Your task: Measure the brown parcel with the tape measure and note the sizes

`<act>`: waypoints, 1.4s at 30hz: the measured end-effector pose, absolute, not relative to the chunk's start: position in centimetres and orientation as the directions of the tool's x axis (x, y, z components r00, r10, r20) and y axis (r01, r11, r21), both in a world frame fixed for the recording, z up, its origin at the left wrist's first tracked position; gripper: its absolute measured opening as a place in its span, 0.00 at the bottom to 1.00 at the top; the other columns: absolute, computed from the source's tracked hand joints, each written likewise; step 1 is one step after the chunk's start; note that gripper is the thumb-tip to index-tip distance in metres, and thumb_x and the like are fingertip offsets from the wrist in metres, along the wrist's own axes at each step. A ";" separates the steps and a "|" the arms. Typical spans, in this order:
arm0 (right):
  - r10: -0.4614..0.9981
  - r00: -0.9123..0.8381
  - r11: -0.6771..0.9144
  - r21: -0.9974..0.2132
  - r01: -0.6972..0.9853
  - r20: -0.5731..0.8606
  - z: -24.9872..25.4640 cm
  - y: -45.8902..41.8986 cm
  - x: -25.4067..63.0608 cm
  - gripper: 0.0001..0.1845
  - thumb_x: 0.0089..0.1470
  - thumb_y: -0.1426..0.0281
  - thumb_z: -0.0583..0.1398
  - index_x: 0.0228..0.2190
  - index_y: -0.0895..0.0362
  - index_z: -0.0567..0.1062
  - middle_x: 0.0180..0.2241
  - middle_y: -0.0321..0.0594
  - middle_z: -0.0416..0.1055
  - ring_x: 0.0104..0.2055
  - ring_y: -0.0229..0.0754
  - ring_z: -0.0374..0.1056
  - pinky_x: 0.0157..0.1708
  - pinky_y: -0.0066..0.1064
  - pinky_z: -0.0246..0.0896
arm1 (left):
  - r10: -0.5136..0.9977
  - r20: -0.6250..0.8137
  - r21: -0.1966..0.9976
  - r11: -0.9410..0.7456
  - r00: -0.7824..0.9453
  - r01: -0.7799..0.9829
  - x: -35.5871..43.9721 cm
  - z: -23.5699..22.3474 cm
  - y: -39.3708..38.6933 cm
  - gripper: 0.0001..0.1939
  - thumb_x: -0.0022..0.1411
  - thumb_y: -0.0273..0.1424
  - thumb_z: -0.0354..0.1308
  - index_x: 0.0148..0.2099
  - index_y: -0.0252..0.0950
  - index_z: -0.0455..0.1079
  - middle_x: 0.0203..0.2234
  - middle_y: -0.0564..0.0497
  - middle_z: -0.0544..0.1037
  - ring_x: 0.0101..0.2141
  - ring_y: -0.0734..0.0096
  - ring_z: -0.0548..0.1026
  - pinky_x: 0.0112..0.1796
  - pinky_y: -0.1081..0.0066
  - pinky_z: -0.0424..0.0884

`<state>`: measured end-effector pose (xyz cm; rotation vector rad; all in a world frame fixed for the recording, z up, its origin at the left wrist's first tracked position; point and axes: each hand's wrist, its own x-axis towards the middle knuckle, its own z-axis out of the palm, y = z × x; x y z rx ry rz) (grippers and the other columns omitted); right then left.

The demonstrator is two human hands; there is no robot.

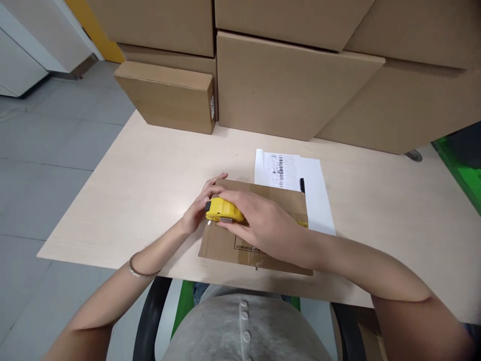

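Leftmost, grey tiled floor (75,140), with a yellow panel (101,35) beyond it at the top. Next, the pale table (124,200), slanting edge toward the floor, with a closed narrow carton (176,108) at its back left. Around the left wrist, a thin bracelet (136,269); farther along, the left hand (197,208), half open, fingers loosely spread and laid against the left side of the flat cardboard box (220,245), partly hidden behind the tool.

Just beside those fingers, over the upper left part of the flat cardboard box, the yellow tool (224,209), black end to the left, a small metal piece low on its side. Wrapped around its right part from above, the right hand (268,225), closed on it, forearm reaching in from the right. Below that hand, on the box top, a black-outlined label (246,244), partly covered, and clear tape (250,258) near the front edge.

Behind, large cartons (281,85) stacked and side by side. Between them and the flat cardboard box, partly under the latter, white papers (321,200), one printed, with a small black piece (302,185) on top. Far right, a green surface (464,173) past the table edge.
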<state>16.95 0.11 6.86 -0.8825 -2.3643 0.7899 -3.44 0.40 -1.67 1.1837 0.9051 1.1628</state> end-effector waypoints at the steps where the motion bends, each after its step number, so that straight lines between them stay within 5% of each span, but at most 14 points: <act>1: 0.714 -0.657 0.616 -0.662 0.426 0.241 6.8 0.0 17.5 0.22 0.69 0.62 0.61 0.61 0.46 0.68 0.57 0.40 0.78 0.56 0.50 0.78 0.57 0.46 0.75 | 0.964 0.098 0.987 -0.062 0.249 -0.149 -4.0 -2.0 0.6 0.24 0.62 0.56 0.58 0.48 0.46 0.81 0.68 0.46 0.71 0.73 0.42 0.56 0.72 0.49 0.50; 5: 0.814 -0.534 0.534 -0.659 0.530 0.229 7.1 -1.3 22.2 0.19 0.65 0.63 0.66 0.55 0.47 0.73 0.49 0.40 0.82 0.47 0.50 0.81 0.45 0.41 0.80 | 0.902 0.170 0.985 -0.165 0.396 -0.048 -5.5 -3.0 1.5 0.19 0.65 0.48 0.62 0.55 0.51 0.79 0.70 0.49 0.68 0.75 0.43 0.51 0.72 0.46 0.45; 9: 0.920 -0.331 0.387 -0.622 0.681 0.211 7.8 -2.8 26.7 0.20 0.62 0.62 0.68 0.54 0.48 0.74 0.47 0.41 0.83 0.41 0.49 0.82 0.35 0.37 0.80 | 0.883 0.195 0.980 -0.158 0.427 -0.122 -5.5 -3.7 2.0 0.24 0.66 0.56 0.55 0.54 0.51 0.79 0.70 0.50 0.66 0.74 0.37 0.50 0.71 0.39 0.44; 15: 0.848 -0.476 0.503 -0.642 0.578 0.234 8.7 -1.2 22.6 0.23 0.60 0.63 0.70 0.55 0.50 0.74 0.49 0.38 0.83 0.46 0.46 0.82 0.45 0.36 0.79 | 0.912 0.220 0.968 -0.162 0.346 -0.189 -4.5 -3.2 1.4 0.35 0.71 0.61 0.38 0.51 0.47 0.80 0.66 0.49 0.72 0.73 0.41 0.54 0.72 0.42 0.45; 20: 0.685 -0.702 0.631 -0.641 0.437 0.196 9.9 0.9 16.3 0.20 0.64 0.71 0.66 0.56 0.52 0.73 0.57 0.41 0.79 0.58 0.47 0.76 0.58 0.40 0.73 | 0.937 0.092 0.955 0.012 0.336 -0.297 -4.7 -3.6 0.9 0.38 0.71 0.61 0.39 0.67 0.45 0.71 0.68 0.46 0.71 0.71 0.44 0.61 0.70 0.44 0.55; 25: 0.677 -0.726 0.623 -0.621 0.476 0.122 9.8 0.6 16.1 0.19 0.65 0.74 0.63 0.56 0.51 0.76 0.61 0.43 0.76 0.62 0.53 0.74 0.60 0.45 0.73 | 0.900 0.205 0.975 -0.153 0.384 -0.160 -5.7 -5.0 1.4 0.36 0.69 0.59 0.49 0.70 0.48 0.68 0.73 0.49 0.63 0.74 0.45 0.56 0.72 0.44 0.50; 32: 0.715 -0.676 0.607 -0.640 0.471 0.181 8.0 -0.1 18.6 0.28 0.69 0.67 0.61 0.67 0.49 0.66 0.59 0.40 0.78 0.59 0.50 0.76 0.58 0.44 0.74 | 0.842 0.271 0.958 -0.283 0.467 -0.046 -6.4 -4.9 1.9 0.29 0.70 0.58 0.50 0.62 0.51 0.74 0.71 0.47 0.65 0.75 0.41 0.52 0.71 0.40 0.49; 37: 0.793 -0.598 0.532 -0.610 0.587 0.117 8.7 -0.7 23.6 0.24 0.65 0.67 0.65 0.61 0.45 0.75 0.55 0.36 0.82 0.52 0.50 0.80 0.50 0.42 0.79 | 0.835 0.250 0.963 -0.268 0.490 -0.035 -6.6 -4.8 2.1 0.25 0.70 0.55 0.53 0.62 0.54 0.74 0.72 0.50 0.63 0.74 0.39 0.50 0.70 0.38 0.47; 42: 0.926 -0.332 0.373 -0.588 0.718 0.182 8.1 -3.7 33.1 0.24 0.61 0.63 0.69 0.58 0.42 0.78 0.54 0.35 0.82 0.50 0.52 0.82 0.48 0.42 0.82 | 0.822 0.205 0.977 -0.206 0.532 -0.059 -7.2 -5.2 2.7 0.23 0.68 0.54 0.56 0.60 0.55 0.74 0.70 0.50 0.65 0.73 0.37 0.51 0.69 0.35 0.46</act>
